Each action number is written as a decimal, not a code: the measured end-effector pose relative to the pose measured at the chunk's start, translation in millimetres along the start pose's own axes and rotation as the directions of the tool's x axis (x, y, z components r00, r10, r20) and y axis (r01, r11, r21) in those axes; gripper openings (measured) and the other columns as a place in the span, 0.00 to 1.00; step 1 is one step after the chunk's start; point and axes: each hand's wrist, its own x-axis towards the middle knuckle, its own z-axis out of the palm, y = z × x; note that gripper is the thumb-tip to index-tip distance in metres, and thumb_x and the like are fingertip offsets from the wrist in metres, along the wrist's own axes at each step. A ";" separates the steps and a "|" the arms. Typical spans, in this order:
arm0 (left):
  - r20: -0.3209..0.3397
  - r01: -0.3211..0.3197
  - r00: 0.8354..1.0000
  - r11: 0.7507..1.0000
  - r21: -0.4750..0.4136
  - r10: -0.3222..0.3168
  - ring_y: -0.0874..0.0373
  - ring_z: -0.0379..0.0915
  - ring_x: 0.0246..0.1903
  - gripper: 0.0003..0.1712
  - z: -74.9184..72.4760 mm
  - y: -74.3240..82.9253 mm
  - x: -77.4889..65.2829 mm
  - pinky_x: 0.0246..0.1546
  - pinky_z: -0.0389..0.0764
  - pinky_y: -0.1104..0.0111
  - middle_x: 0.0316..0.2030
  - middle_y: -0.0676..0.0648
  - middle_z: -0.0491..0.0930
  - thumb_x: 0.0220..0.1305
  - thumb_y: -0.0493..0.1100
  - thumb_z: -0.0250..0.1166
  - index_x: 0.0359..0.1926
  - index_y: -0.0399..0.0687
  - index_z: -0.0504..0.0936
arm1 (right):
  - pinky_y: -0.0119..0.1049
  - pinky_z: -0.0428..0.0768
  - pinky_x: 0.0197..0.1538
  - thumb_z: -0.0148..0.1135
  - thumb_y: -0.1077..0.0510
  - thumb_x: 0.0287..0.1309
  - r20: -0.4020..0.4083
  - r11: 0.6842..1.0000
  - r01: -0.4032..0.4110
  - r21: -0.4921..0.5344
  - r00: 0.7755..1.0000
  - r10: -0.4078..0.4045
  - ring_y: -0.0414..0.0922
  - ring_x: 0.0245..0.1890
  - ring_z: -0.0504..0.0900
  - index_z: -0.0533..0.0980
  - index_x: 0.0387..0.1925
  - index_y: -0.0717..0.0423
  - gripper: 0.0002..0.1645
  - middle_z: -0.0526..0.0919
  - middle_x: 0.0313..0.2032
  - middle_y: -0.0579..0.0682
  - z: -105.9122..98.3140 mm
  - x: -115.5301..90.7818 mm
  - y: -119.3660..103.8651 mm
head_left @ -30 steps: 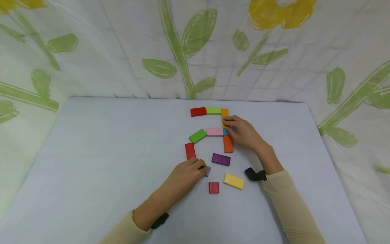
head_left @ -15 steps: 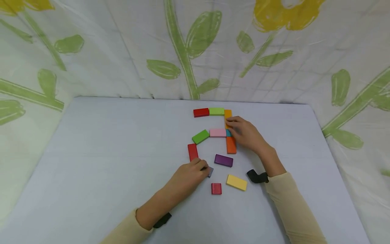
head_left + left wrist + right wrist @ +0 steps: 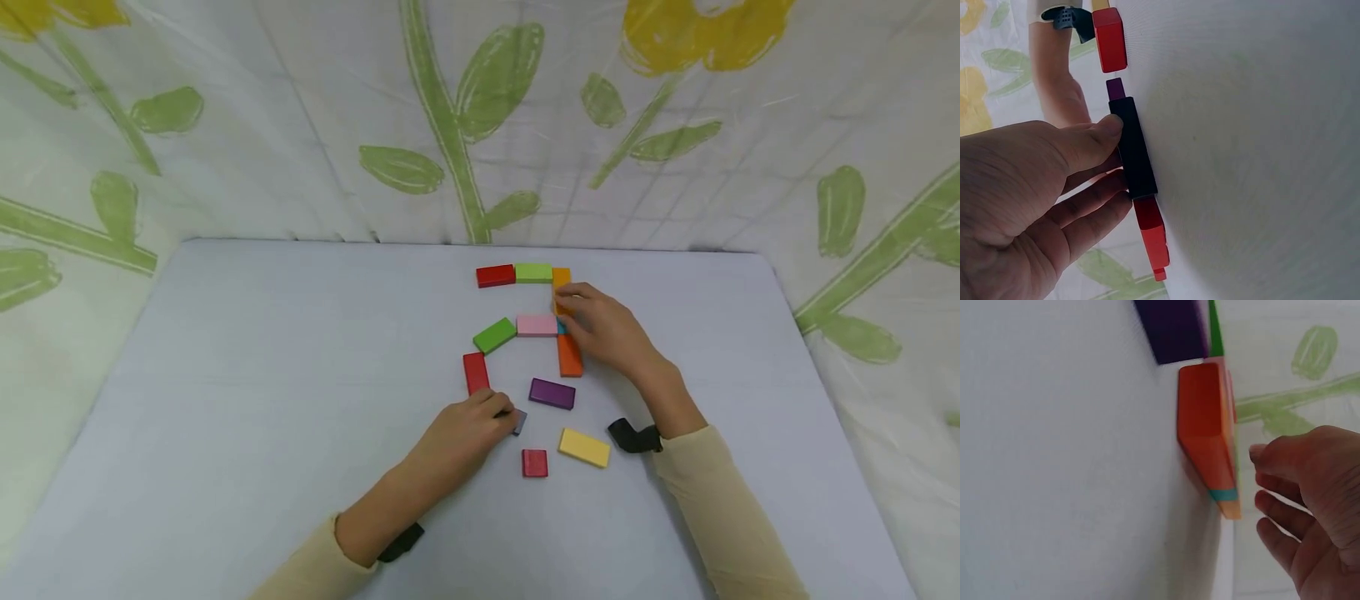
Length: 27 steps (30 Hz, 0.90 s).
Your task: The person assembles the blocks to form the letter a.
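Observation:
My left hand (image 3: 465,433) pinches a grey-blue block (image 3: 521,422), which looks almost black in the left wrist view, with the thumb on one side and fingers on the other. It stands on the table, end to end with a red block (image 3: 476,373). Loosely bent, the fingers of my right hand (image 3: 607,329) hover by a yellow-orange block (image 3: 561,277) and a small blue block (image 3: 562,326), partly covering both. In the right wrist view a gap shows between those fingers and the orange-red block (image 3: 1200,406). A pink block (image 3: 536,326) adjoins the blue one.
A green block (image 3: 495,336) slants between the pink and red ones. Farther back lie light green (image 3: 533,272) and dark red (image 3: 496,276) blocks. Purple (image 3: 552,393), yellow (image 3: 584,447) and small square red (image 3: 535,463) blocks lie loose between the arms on the white table (image 3: 262,375).
The head view has shifted slightly. Both hands and all the blocks keep their places on the table.

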 end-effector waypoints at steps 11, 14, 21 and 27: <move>0.032 0.019 0.999 0.998 -0.056 -0.017 0.58 0.80 0.53 0.24 0.6 0.4 3.9 0.50 0.88 0.73 0.53 0.51 0.86 0.63 0.42 0.78 0.60 0.52 0.88 | 0.56 0.80 0.70 0.66 0.58 0.72 -0.046 0.996 0.008 0.093 0.999 -0.004 0.57 0.69 0.79 0.80 0.67 0.58 0.24 0.81 0.67 0.56 -4.7 -36.3 -17.6; 0.035 0.021 0.999 0.998 -0.057 -0.019 0.58 0.80 0.53 0.24 0.8 0.9 4.7 0.50 0.88 0.73 0.54 0.51 0.86 0.62 0.42 0.78 0.60 0.52 0.88 | 0.54 0.83 0.67 0.67 0.60 0.72 -0.058 0.994 0.022 0.103 0.998 -0.016 0.55 0.66 0.81 0.81 0.65 0.58 0.23 0.82 0.64 0.55 -4.0 -46.7 -23.1; -0.018 0.005 1.000 0.998 -0.063 -0.006 0.58 0.81 0.52 0.23 1.6 -1.2 2.8 0.49 0.89 0.73 0.52 0.51 0.86 0.61 0.41 0.79 0.58 0.51 0.89 | 0.47 0.87 0.59 0.71 0.63 0.66 -0.091 0.990 0.113 0.080 0.990 -0.106 0.49 0.57 0.83 0.83 0.61 0.58 0.22 0.84 0.56 0.51 5.1 -69.3 -39.4; -0.068 -0.019 0.998 0.997 -0.079 0.013 0.58 0.80 0.51 0.20 5.1 -2.0 0.7 0.48 0.88 0.73 0.50 0.51 0.86 0.62 0.38 0.78 0.55 0.50 0.89 | 0.43 0.88 0.58 0.73 0.60 0.66 -0.065 0.991 0.112 0.069 0.992 -0.107 0.45 0.57 0.83 0.85 0.60 0.55 0.21 0.84 0.56 0.47 15.1 -88.2 -51.9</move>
